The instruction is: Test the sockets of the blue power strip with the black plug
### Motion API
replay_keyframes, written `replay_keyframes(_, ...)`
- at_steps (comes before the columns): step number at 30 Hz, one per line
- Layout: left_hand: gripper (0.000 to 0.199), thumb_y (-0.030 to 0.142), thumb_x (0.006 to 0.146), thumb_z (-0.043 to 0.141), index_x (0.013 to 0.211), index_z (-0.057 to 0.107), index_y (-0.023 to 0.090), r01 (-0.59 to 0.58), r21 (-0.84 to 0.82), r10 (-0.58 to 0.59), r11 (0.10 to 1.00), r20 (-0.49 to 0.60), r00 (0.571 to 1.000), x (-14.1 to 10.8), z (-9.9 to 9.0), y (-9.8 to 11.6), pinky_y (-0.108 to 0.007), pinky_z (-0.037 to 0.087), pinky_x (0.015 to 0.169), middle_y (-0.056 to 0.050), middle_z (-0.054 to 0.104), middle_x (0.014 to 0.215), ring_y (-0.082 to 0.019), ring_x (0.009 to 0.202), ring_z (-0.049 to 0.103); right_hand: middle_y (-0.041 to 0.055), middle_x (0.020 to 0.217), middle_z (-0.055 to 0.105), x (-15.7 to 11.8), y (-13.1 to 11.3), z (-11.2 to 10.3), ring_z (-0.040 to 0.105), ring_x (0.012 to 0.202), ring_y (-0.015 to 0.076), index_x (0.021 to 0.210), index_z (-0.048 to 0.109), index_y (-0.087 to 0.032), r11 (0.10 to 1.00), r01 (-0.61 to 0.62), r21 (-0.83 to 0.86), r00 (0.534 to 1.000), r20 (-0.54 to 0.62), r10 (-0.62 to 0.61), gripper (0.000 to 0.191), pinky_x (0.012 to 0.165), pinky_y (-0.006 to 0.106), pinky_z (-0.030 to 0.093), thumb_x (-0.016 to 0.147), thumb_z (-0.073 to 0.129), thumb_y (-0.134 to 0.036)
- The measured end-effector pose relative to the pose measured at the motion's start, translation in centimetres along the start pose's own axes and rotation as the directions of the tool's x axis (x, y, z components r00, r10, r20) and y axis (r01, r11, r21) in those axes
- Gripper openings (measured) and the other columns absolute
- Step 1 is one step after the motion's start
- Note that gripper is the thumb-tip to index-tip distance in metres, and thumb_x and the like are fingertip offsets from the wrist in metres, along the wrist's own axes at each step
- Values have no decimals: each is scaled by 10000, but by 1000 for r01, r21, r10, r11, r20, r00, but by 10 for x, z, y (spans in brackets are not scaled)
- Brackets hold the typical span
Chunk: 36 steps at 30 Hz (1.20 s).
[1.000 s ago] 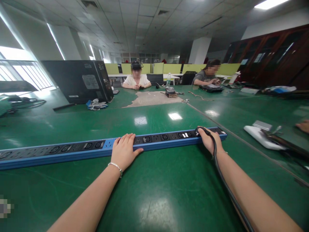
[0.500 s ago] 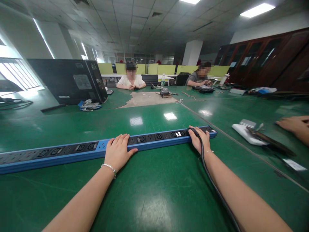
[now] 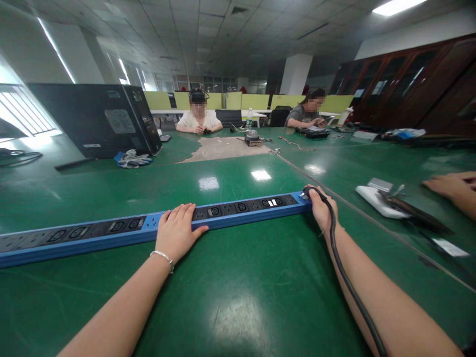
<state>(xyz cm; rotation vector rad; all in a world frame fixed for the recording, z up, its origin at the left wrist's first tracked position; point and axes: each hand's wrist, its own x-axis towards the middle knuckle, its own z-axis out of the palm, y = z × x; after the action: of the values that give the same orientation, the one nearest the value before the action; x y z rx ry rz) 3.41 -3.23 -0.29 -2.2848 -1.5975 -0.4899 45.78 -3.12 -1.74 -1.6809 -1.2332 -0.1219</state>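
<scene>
A long blue power strip (image 3: 240, 218) with black sockets lies across the green table, running from the left edge to my right hand. My left hand (image 3: 178, 225) grips it near the middle, fingers over the top and thumb along the near side. A black plug (image 3: 314, 190) is closed in my right hand (image 3: 323, 208) at the strip's right end. Its metal prongs show just above the end of the strip and point left; whether they touch it I cannot tell. From the plug, a black cable (image 3: 344, 275) runs down along my right forearm.
A black computer case (image 3: 96, 119) stands at the back left, with work gloves (image 3: 133, 159) beside it. Two people sit across the table (image 3: 230, 267). Another person's hands (image 3: 451, 191) rest at the right, near a white object (image 3: 379, 201). A bottle (image 3: 249, 119) stands farther back.
My right hand has moved right with the plug, from over the strip's end sockets to its tip, and the prongs now show. My left hand stays on the strip.
</scene>
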Motion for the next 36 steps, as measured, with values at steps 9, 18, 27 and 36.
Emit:
replay_keyframes(9,623,565,803,487,1277,464,161,11,-33,-11,999,-2,1000,0,1,0,-471,298,1018,-159,544,1295,-296,1206,474,54,1192,635,-5,-9,8,391,1284,299,1103,655,-240,955,56,-291,992,126,-20,426,1057,553,204,850,377,-441)
replay_keyframes(18,623,561,804,487,1283,463,164,10,-31,-10,999,9,1000,0,0,0,-472,292,1023,-157,538,1305,-297,1213,470,49,1252,597,-8,-3,3,380,1291,306,1167,619,-245,927,166,-336,983,129,-129,436,1032,535,271,873,365,-444)
replay_keyframes(27,634,560,798,499,1271,475,138,15,-45,-14,999,10,1000,0,2,0,-474,281,1026,-169,542,1296,-303,1213,466,79,1137,654,-9,-10,2,493,1193,275,1107,642,-213,985,65,-162,998,16,-64,435,1032,516,289,862,383,-463)
replay_keyframes(36,627,564,799,491,1274,470,156,15,-33,-15,999,3,1000,0,1,1,-471,280,1025,-163,547,1289,-300,1202,473,63,1122,666,-14,-36,9,499,1201,258,1025,678,-235,999,44,-15,996,81,-43,376,1067,502,250,835,423,-436)
